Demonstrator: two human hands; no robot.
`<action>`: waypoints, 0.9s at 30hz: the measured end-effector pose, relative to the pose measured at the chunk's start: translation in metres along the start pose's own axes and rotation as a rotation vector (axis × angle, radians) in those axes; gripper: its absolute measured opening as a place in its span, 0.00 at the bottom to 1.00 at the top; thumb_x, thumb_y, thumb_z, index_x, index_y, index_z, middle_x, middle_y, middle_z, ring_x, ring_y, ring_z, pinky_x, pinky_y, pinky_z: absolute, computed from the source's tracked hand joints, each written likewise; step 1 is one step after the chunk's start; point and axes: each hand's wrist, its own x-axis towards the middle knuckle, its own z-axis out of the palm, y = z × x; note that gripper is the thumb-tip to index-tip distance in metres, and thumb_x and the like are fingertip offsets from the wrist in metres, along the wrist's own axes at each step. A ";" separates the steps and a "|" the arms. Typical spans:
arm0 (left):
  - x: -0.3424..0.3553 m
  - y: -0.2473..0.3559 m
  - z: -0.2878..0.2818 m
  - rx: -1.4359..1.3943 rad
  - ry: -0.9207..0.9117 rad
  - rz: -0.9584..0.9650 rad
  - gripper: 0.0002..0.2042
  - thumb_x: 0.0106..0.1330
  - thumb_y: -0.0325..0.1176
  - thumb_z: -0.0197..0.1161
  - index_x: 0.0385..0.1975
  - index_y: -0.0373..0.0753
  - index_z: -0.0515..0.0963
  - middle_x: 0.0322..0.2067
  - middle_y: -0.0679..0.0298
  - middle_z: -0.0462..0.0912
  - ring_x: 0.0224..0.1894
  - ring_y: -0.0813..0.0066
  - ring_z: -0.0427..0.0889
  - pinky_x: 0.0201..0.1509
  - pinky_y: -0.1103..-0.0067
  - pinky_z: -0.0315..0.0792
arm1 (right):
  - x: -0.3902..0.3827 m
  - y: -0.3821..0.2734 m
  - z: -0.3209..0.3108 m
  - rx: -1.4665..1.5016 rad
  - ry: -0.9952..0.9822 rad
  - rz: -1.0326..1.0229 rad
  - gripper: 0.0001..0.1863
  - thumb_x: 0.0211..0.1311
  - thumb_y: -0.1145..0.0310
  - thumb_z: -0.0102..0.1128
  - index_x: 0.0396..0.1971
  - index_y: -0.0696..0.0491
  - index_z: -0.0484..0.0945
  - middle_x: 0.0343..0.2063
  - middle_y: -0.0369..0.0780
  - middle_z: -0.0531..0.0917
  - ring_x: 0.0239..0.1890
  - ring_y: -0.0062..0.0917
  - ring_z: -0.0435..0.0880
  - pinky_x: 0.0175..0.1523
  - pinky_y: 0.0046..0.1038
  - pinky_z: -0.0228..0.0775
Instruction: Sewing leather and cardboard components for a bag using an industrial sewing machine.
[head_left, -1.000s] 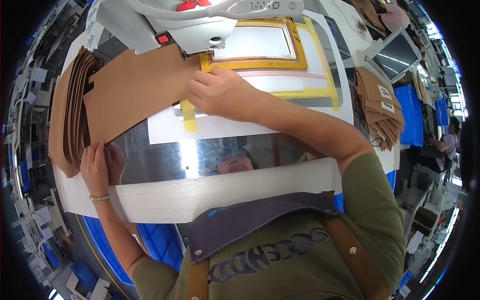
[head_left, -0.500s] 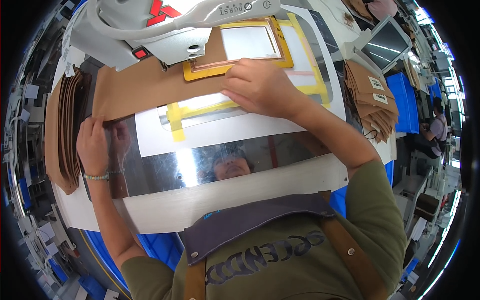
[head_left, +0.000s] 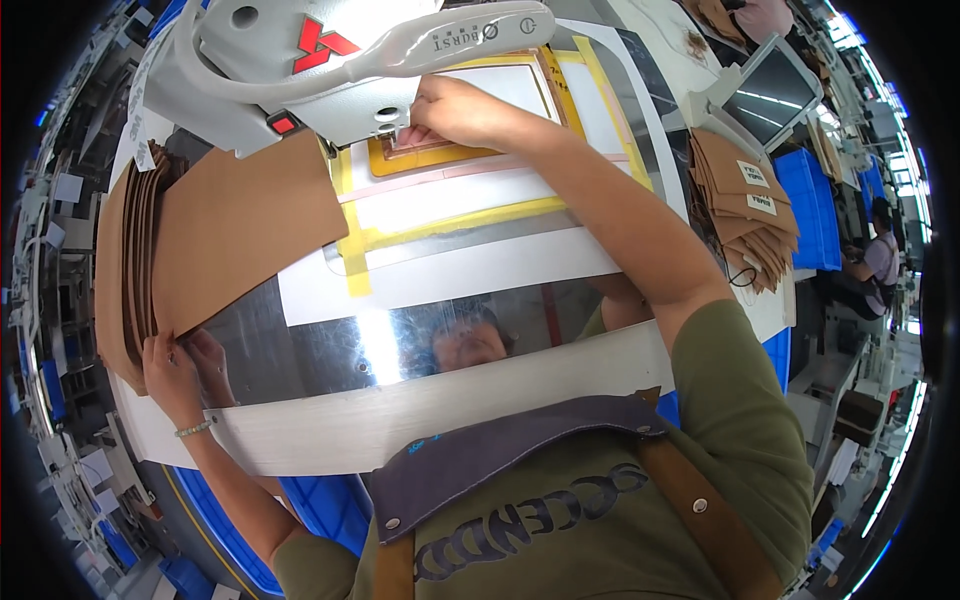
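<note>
My left hand [head_left: 172,378] pinches the lower corner of a flat brown panel [head_left: 245,230], which lies slanted across the left of the worktop. Right beside that hand stands a stack of brown panels [head_left: 122,285], their edges bunched in layers. Farther off, my right hand [head_left: 460,112] reaches under the white machine head [head_left: 240,60], fingers curled together at the near left part of a yellow-edged frame [head_left: 425,163]. What those fingertips hold, if anything, is hidden. Beneath the frame lies a white sheet [head_left: 450,270] with yellow tape strips.
A shiny metal plate [head_left: 300,365] covers the near worktop. On the right lie brown pieces with white labels [head_left: 735,215], next to a blue bin [head_left: 805,205] and a screen [head_left: 770,95]. Another person [head_left: 872,270] sits far right.
The brown panel has come off the frame and swung left toward the stack. My left hand has moved nearer to me with its corner; my right hand has let go and moved farther under the machine.
</note>
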 end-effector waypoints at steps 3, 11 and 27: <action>0.004 0.011 -0.001 -0.049 -0.005 -0.002 0.10 0.71 0.24 0.62 0.49 0.36 0.85 0.42 0.57 0.83 0.44 0.57 0.87 0.48 0.66 0.80 | 0.011 -0.004 0.012 0.170 0.042 0.052 0.19 0.73 0.76 0.50 0.61 0.67 0.73 0.44 0.52 0.88 0.47 0.31 0.92 0.55 0.28 0.86; 0.001 0.017 -0.002 -0.081 0.082 0.046 0.08 0.72 0.24 0.65 0.48 0.33 0.83 0.43 0.58 0.84 0.43 0.59 0.88 0.49 0.70 0.81 | -0.057 -0.004 0.007 -0.629 0.349 -0.419 0.12 0.72 0.66 0.62 0.42 0.60 0.85 0.43 0.42 0.88 0.41 0.32 0.89 0.43 0.33 0.82; -0.003 0.009 -0.002 0.021 0.077 0.156 0.09 0.73 0.23 0.63 0.49 0.35 0.85 0.46 0.58 0.86 0.48 0.54 0.87 0.52 0.66 0.80 | -0.051 -0.010 0.100 -1.263 0.239 -1.100 0.05 0.54 0.71 0.70 0.31 0.50 0.84 0.33 0.33 0.79 0.41 0.23 0.81 0.39 0.24 0.74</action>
